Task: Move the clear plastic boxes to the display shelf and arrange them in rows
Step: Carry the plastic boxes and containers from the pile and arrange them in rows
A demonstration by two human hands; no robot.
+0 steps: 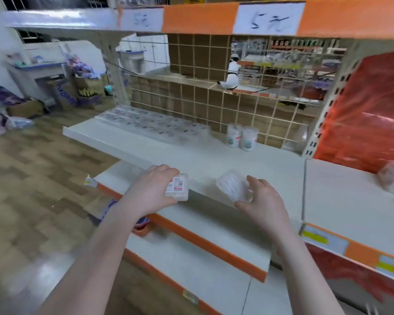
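Observation:
My left hand [154, 189] grips a small clear plastic box [178, 187] with a red and white label, held over the front edge of the white display shelf [214, 160]. My right hand [262, 201] holds a second clear box [233, 187] of white swabs, tilted, a little to the right of the first. Several rows of the same clear boxes [150, 123] lie flat on the shelf at the back left, against the wire grid.
Two round clear tubs [241, 137] stand on the shelf right of the rows. A lower white shelf with an orange edge [191, 226] juts out below my hands. Red plastic sheeting [369, 114] hangs at the right. Cardboard boxes and bags [25, 108] litter the floor at the left.

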